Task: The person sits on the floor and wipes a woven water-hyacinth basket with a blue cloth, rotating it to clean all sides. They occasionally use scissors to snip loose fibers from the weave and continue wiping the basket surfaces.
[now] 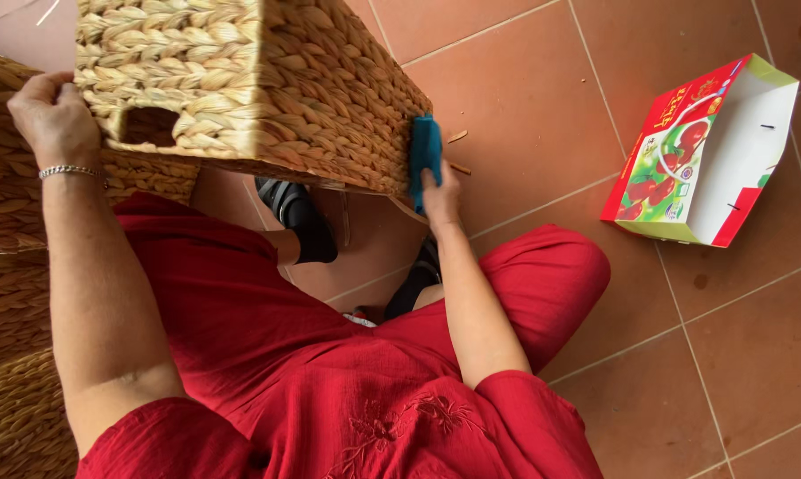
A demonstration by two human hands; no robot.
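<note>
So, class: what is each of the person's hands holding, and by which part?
The left hand grips the woven basket at its upper corner edge. The right hand presses a blue cloth by its lower end against the basket's side.

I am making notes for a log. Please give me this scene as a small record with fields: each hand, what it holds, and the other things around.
left hand: grips the upper corner of the woven basket, holding it tilted off the floor
right hand: presses a blue cloth against the side of the basket
clothing: red garment, dark shoes
wrist: silver bracelet on the left arm
nearby: open red and green cardboard box lying on the tiled floor
also: more woven baskets at the left edge
</note>
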